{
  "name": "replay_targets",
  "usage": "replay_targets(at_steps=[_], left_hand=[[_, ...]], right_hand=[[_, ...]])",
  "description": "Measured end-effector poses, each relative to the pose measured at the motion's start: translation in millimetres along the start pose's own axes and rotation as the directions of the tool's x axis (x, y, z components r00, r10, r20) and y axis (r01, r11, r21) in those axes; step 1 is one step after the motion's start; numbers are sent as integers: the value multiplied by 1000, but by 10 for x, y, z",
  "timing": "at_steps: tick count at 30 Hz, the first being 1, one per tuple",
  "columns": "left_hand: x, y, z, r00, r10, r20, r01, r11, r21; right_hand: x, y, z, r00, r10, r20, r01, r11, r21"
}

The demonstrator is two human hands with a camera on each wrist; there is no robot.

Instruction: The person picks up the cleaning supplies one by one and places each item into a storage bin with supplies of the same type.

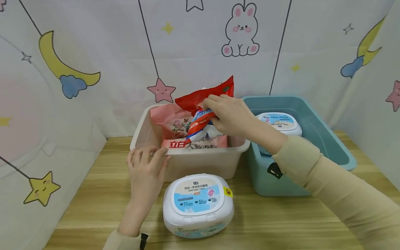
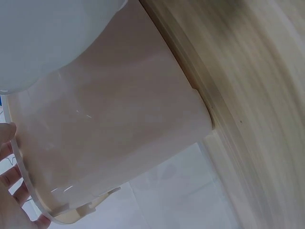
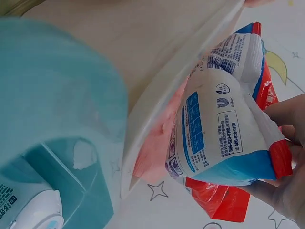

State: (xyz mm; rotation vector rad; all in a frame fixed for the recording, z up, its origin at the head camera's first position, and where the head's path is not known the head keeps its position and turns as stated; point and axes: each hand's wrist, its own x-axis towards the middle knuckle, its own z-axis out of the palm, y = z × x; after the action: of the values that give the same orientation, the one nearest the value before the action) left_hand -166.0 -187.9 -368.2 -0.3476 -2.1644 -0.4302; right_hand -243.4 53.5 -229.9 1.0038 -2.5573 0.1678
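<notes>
My right hand [image 1: 231,114] grips a red, white and blue laundry detergent bag [image 3: 214,124] over the white bin [image 1: 202,164]; its printed back faces the right wrist camera. Against it is a red bag [image 1: 208,96], rising above the bin's rim; whether my fingers hold that one too I cannot tell. Pink bags [image 1: 172,120] with a flower print lie inside the bin, partly covered. At the bin's front left corner my left hand [image 1: 146,167] holds the rim, fingers hooked over it. The left wrist view shows those fingertips [image 2: 7,131] along the edge.
In front of the white bin stands a white laundry-pod box [image 1: 197,206] with a blue label. A teal bin [image 1: 291,177] stands close on the right, with a similar box [image 1: 279,121] inside. Behind the wooden table [image 1: 86,218] hangs a cartoon-print cloth [image 1: 114,50].
</notes>
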Motion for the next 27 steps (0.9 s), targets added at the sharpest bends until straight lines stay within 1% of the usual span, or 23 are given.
replay_targets(at_steps=[3, 5, 14, 22, 27], left_hand=[[3, -1, 2, 1000, 1, -5, -1, 1000, -2], [4, 2, 1, 1000, 3, 2, -3, 1000, 1], [13, 15, 3, 1000, 5, -4, -5, 1000, -7], [4, 5, 15, 1000, 6, -14, -6, 1000, -15], [-8, -4, 8, 1000, -2, -2, 2, 1000, -8]], right_hand=[[14, 5, 26, 1000, 5, 24, -6, 1000, 7], [16, 14, 40, 999, 12, 36, -12, 1000, 7], [42, 33, 60, 995, 39, 93, -38, 999, -12], [105, 33, 81, 984, 62, 170, -58, 998, -30], [173, 45, 101, 972, 60, 227, -53, 998, -37]])
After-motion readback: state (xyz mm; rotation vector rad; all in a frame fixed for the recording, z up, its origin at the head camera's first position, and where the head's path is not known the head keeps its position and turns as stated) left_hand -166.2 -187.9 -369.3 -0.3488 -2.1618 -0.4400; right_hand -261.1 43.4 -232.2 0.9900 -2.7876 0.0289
